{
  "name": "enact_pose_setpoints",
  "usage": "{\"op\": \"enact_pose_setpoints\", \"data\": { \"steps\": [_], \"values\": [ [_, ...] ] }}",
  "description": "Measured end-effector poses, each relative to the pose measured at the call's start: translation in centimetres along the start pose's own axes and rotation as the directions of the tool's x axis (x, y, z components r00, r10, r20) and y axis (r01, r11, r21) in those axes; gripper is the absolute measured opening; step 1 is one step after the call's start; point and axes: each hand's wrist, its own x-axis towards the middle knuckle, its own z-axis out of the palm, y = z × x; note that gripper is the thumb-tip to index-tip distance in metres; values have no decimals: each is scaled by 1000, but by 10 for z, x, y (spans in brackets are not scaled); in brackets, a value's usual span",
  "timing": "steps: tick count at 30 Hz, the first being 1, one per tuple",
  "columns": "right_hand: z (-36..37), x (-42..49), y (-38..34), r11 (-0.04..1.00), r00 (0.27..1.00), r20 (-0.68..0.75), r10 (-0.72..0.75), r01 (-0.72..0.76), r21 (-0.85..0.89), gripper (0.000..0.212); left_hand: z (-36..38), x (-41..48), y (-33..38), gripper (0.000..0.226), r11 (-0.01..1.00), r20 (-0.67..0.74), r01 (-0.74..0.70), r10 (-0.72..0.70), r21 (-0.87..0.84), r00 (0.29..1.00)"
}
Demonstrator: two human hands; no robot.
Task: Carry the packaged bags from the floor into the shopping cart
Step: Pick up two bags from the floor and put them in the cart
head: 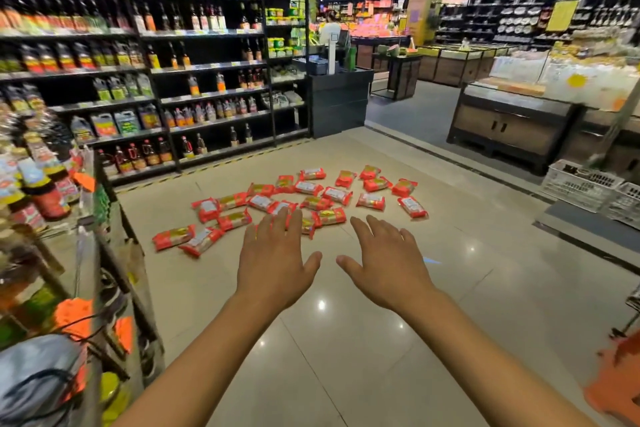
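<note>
Red plastic packaged bags (370, 201) lie scattered on the glossy beige tile floor (346, 357), toward its shelf-side edge. The left hand (273, 263) and right hand (391, 267) hover nearby, all fingers spread and holding nothing, likely poised to gather.

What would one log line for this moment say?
left hand: open, empty | right hand: open, empty | packaged bags: scattered on floor, none picked up

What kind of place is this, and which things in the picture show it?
Most likely a supermarket. Tall shelves hold rows of bottles with price strips, low display bins stand on the right, and red packaged bags lie on the tiled floor.
</note>
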Motion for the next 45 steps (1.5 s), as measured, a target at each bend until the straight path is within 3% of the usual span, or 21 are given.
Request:
{"op": "enact_pose_setpoints", "data": {
  "steps": [18,31,37,45],
  "values": [
    [-5,264,135,993,998,-38,-54,58,105,71,50,266,57,79,995,2,13,-13,101,1000],
    [41,484,76,995,996,26,-91,90,32,74,112,461,-51,80,998,-3,-6,6,69,1000],
    [49,586,38,999,996,74,-47,45,20,74,123,563,-120,83,998,10,-34,34,58,999],
    [61,686,37,1000,994,105,-3,1,16,75,146,663,-153,83,995,39,-85,83,58,996]
  ]
}}
